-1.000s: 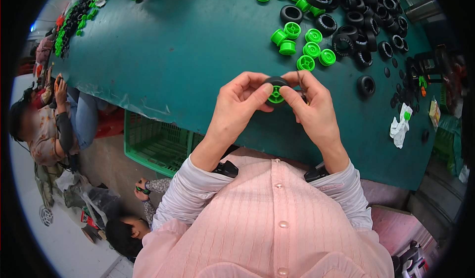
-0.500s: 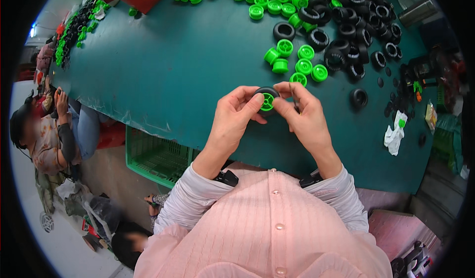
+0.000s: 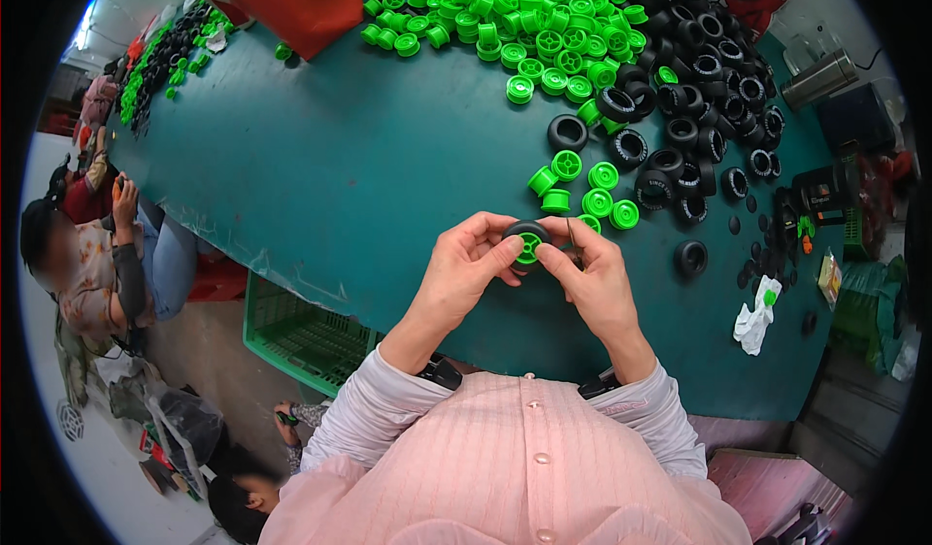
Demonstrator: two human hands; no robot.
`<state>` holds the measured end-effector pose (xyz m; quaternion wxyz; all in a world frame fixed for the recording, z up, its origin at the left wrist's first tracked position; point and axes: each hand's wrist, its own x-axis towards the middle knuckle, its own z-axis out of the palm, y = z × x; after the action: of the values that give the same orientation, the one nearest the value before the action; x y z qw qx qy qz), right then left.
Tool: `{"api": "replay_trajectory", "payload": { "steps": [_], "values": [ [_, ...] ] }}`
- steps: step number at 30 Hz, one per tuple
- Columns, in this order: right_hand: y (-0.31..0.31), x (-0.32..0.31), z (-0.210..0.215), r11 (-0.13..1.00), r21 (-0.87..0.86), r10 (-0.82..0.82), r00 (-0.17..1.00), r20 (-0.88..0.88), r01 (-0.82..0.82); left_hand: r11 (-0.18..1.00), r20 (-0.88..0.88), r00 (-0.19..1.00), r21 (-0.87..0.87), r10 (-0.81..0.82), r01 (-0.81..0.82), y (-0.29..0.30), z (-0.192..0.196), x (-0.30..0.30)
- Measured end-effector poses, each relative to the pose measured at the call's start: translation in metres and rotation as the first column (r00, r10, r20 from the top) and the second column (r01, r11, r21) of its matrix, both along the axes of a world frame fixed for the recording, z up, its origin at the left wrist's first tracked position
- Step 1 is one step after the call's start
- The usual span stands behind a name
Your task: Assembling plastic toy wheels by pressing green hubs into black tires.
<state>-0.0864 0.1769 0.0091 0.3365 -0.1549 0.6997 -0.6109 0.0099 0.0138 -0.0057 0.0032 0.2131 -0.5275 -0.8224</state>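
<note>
Both of my hands hold one small toy wheel (image 3: 528, 243), a black tyre around a green hub, above the teal table (image 3: 340, 176). My left hand (image 3: 466, 273) pinches it from the left with thumb and fingers. My right hand (image 3: 592, 278) presses on it from the right. Just beyond my hands lie a few loose green hubs (image 3: 582, 191). A single black tyre (image 3: 691, 257) rests to the right of my right hand.
A large heap of green hubs (image 3: 515, 21) and black tyres (image 3: 699, 79) covers the far right of the table. A red bag (image 3: 291, 1) stands at the far edge. A green crate (image 3: 311, 331) sits under the table. Other people sit at the left. A white rag (image 3: 757, 317) lies at right.
My hands and the wheel have stayed together; the view has tilted so more of the far heap shows. My fingers have shifted slightly on the wheel.
</note>
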Motion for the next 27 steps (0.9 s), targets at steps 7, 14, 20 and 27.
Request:
{"api": "replay_trajectory", "payload": {
  "steps": [7, 14, 20, 27],
  "values": [
    [-0.001, -0.005, 0.000, 1.000, -0.017, -0.004, 1.000, -0.017, 0.004, 0.993, 0.031, 0.998, -0.096, -0.063, 0.065, -0.011, -0.003, -0.003],
    [0.004, -0.005, -0.009, 0.998, -0.056, -0.037, 0.999, 0.039, 0.039, 0.998, 0.033, 0.997, -0.007, -0.068, 0.068, -0.004, 0.006, -0.006],
    [0.001, -0.004, -0.002, 0.998, -0.030, -0.051, 0.993, 0.109, 0.054, 0.999, 0.002, 0.999, 0.011, 0.038, -0.038, -0.007, 0.000, -0.006],
    [0.001, -0.004, -0.003, 0.998, -0.043, -0.036, 0.999, 0.013, 0.037, 1.000, -0.003, 1.000, 0.012, 0.009, -0.009, -0.005, -0.002, -0.007]
  ]
}}
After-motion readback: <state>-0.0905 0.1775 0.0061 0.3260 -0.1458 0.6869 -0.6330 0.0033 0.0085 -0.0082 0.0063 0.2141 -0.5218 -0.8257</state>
